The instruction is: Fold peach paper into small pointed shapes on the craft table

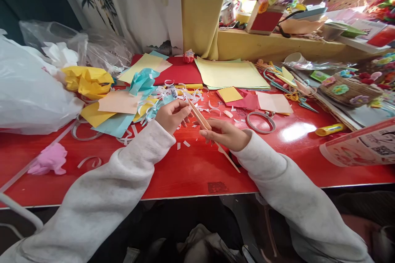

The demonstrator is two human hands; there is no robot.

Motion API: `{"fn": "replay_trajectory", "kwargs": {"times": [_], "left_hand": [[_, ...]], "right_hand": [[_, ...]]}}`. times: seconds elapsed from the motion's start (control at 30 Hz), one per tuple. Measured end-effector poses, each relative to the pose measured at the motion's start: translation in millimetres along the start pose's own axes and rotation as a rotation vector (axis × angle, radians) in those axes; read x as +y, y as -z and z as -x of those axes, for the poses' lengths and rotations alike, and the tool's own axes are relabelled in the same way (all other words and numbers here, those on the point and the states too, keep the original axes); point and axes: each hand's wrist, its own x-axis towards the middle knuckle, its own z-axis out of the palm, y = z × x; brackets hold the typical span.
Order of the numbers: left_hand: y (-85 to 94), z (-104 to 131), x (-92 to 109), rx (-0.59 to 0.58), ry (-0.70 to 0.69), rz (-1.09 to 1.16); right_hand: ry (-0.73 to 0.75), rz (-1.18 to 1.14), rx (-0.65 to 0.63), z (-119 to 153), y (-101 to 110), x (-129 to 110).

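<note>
A narrow folded piece of peach paper is held slantwise above the red table, between my two hands. My left hand pinches its upper end. Closed on its lower end is my right hand, thumb on top. A thin pale strip sticks out below the right hand toward the table's front edge; whether it joins the folded paper is hidden by the fingers. Just beyond the hands lies a heap of curled white and blue paper scraps.
Yellow and blue sheets lie left, near a white plastic bag and pink crumpled paper. Pale yellow sheets are at the back. To the right are a tape roll, a yellow glue stick and a large cup.
</note>
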Motion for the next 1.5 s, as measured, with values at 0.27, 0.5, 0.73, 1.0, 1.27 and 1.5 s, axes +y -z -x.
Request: {"fn": "replay_trajectory", "kwargs": {"times": [0.27,0.5,0.73,1.0,1.27,1.5], "left_hand": [[0.2,0,-5,-0.160,0.009,0.084],[-0.3,-3,-6,-0.208,0.077,0.152],[-1.3,-3,-9,-0.261,0.124,0.118],[1.1,-9,-14,-0.265,0.130,0.104],[1.4,-7,-13,-0.267,0.066,-0.005],[0.1,-5,-13,-0.285,0.031,-0.045]], "right_hand": [[-0.066,-0.301,-0.116,0,8,-2],[-0.062,-0.462,-0.188,2,2,-4],[-0.161,-0.618,-0.169,-1,-2,3],[-0.203,-0.719,-0.061,-9,-8,9],[-0.190,-0.681,-0.141,-6,-7,8],[-0.085,-0.493,0.096,-4,-6,6]]}}
